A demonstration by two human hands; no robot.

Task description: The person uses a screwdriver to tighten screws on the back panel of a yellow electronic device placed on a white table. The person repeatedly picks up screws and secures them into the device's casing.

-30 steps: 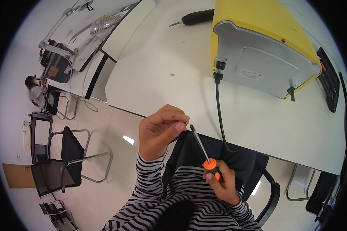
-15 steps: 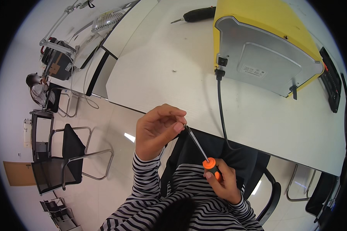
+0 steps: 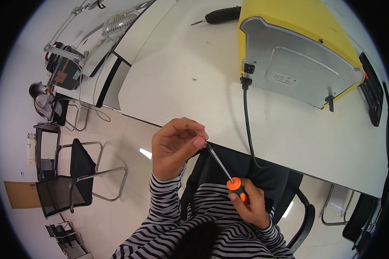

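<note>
Head view. The left hand point(image 3: 173, 149), out by the tabletop's point(image 3: 168, 101) near edge, has thumb and forefinger pinched at their tips on a small piece point(image 3: 206, 141), too small to identify; the other fingers curl loosely. The right hand point(image 3: 251, 205), lower and short of that edge, is closed around the handle of a screwdriver point(image 3: 220, 162). Its shaft slants up to the left, the tip at the pinch; firm contact cannot be confirmed.

Risks, in my judgement: the pinch covers little surface, so a sideways push from the tip could flick the piece loose. With both hands clear of the tabletop, it could drop onto the dark cloth point(image 3: 233, 164) below or the floor point(image 3: 121, 142). A slipping tip could jab the left thumb.

Materials: the shaft is slim, straight, shiny metal; the handle is rounded, orange and dark. The tabletop is pale and smooth. Towards its right edge stands a yellow case point(image 3: 289, 21) with a flat grey end panel point(image 3: 263, 93). A flexible black cable point(image 3: 248, 125) runs from the panel to the near edge. A dark, rounded tool point(image 3: 222, 16) with a thin metal bit lies left of the case, well back from that edge.
</note>
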